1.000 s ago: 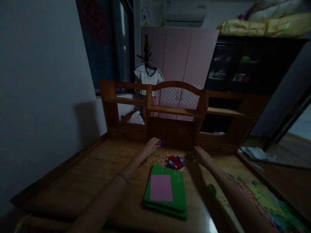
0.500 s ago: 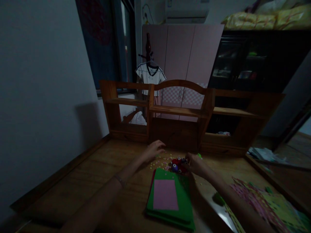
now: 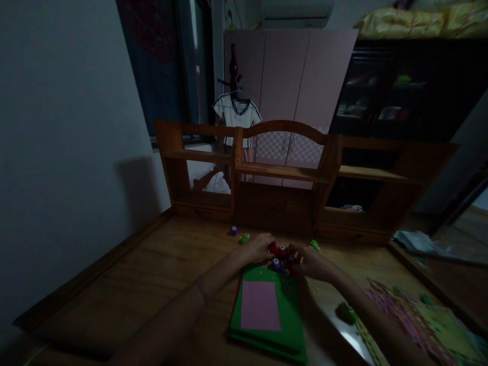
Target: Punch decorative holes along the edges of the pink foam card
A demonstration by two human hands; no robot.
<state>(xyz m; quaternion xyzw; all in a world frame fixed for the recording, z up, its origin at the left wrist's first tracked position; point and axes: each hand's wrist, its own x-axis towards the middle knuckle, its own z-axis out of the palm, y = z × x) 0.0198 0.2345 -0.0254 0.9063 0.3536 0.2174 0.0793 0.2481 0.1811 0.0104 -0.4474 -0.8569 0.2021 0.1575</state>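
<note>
My left hand (image 3: 260, 247) is at the left side of a cluster of small red and purple pieces (image 3: 277, 264) with round white tops, like little craft punches. Its curled fingers touch a red one. From the right, my right hand (image 3: 311, 261) closes its fingers around pieces in the same cluster; its fingertips are partly hidden. Just in front lies a stack of green sheets (image 3: 292, 325) with a pink sheet (image 3: 260, 306) on top. Behind my left hand stand a purple piece (image 3: 234, 231) and a green piece (image 3: 245, 238).
Another green piece (image 3: 314, 244) sits behind my right hand. Cut pink and yellow sheets (image 3: 423, 320) lie at the table's right. A wooden shelf unit (image 3: 282, 173) borders the back of the wooden table (image 3: 152, 284). A wall rises on the left.
My left hand has moved right, from above scattered paper bits to the cluster. The purple and green pieces behind it now show. My right hand stays at the cluster, and the view has shifted slightly.
</note>
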